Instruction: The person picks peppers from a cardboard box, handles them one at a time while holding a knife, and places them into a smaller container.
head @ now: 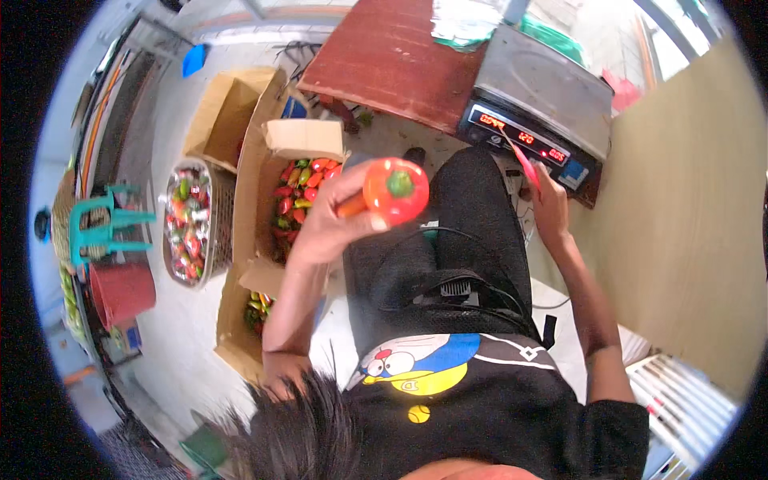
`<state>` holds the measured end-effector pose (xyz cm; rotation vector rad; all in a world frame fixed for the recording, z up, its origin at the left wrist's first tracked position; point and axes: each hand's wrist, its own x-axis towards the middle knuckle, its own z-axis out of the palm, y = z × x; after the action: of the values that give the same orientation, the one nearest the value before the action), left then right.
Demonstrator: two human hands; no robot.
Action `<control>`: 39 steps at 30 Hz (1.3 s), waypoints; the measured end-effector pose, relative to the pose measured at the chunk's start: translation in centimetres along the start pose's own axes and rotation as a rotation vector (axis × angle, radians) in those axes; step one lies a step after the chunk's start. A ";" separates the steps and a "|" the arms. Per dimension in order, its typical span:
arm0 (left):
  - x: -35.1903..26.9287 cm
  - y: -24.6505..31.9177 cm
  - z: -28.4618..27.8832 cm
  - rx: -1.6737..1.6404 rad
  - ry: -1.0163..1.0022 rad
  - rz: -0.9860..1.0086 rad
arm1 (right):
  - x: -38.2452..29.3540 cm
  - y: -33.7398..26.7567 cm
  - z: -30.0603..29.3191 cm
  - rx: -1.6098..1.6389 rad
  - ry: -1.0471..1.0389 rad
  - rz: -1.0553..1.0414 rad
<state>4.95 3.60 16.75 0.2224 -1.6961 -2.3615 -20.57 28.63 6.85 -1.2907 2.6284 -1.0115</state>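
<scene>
My left hand [336, 222] is raised over my lap and grips a red bell pepper [390, 195], its green stem end facing up; a smaller orange-red piece shows between the fingers. My right hand [549, 201] holds a thin pink, pointed item [525, 162] by its lower end, just in front of the lit display of a digital scale [540, 96]. What this pink item is, I cannot tell. Beside my left leg, a cardboard box [252, 198] holds many red, green and orange peppers [300, 192], partly hidden by my left hand and arm.
A reddish-brown table [396, 60] bears the scale. Left of the box stand a basket of wrapped peppers [189, 222] and another cardboard box [225, 114]. Farther left are a teal plastic chair [90, 225] and a red bin [123, 293]. A tan panel [684, 210] rises at my right.
</scene>
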 end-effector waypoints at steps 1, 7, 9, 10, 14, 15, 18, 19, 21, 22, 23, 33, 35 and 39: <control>0.6 0.6 -0.6 0.097 0.032 -0.029 | -0.7 -1.1 -0.6 0.053 -0.013 0.005; 0.2 -1.2 -1.0 0.000 0.092 0.017 | 0.1 -3.0 0.1 0.137 -0.162 -0.071; -0.1 -1.3 -1.3 -0.059 0.028 -0.039 | -0.3 -2.7 0.5 0.130 -0.194 -0.082; -0.3 -1.9 -1.8 0.018 0.040 -0.001 | -0.4 -2.8 0.7 0.142 -0.223 -0.057; -1.3 -4.0 -2.9 -0.217 0.069 -0.020 | -1.3 -3.1 1.3 0.192 -0.323 0.113; -1.7 -4.4 -3.0 -0.216 0.076 -0.016 | -1.7 -3.3 1.3 0.194 -0.328 0.107; -3.0 -5.1 -3.5 -0.373 0.108 -0.085 | -2.4 -3.8 1.7 0.283 -0.289 -0.001; -3.2 -5.3 -3.5 -0.382 0.106 -0.090 | -1.9 -5.1 1.3 0.277 -0.292 0.007; -3.3 -5.4 -3.1 -0.443 0.013 -0.068 | 0.1 -8.4 -0.3 0.290 -0.332 -0.145; -3.0 -5.0 -1.8 -0.296 0.147 -0.108 | 1.0 -9.6 -0.8 0.309 -0.323 -0.192; -2.7 -5.1 -1.3 -0.298 0.137 -0.112 | 1.6 -10.0 -0.9 0.305 -0.318 -0.185; -0.2 -4.3 0.7 -0.530 -0.331 -0.091 | 4.1 -11.9 -3.7 0.257 -0.361 -0.486; 0.0 -3.7 1.1 -0.533 -0.286 -0.121 | 4.3 -11.9 -3.7 0.245 -0.315 -0.525; 0.3 -3.3 1.0 -0.523 -0.287 -0.142 | 4.5 -12.1 -3.9 0.232 -0.264 -0.559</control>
<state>4.10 5.44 13.96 -0.0943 -1.1217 -2.9569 -16.35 22.13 17.92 -1.9843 1.9289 -1.0628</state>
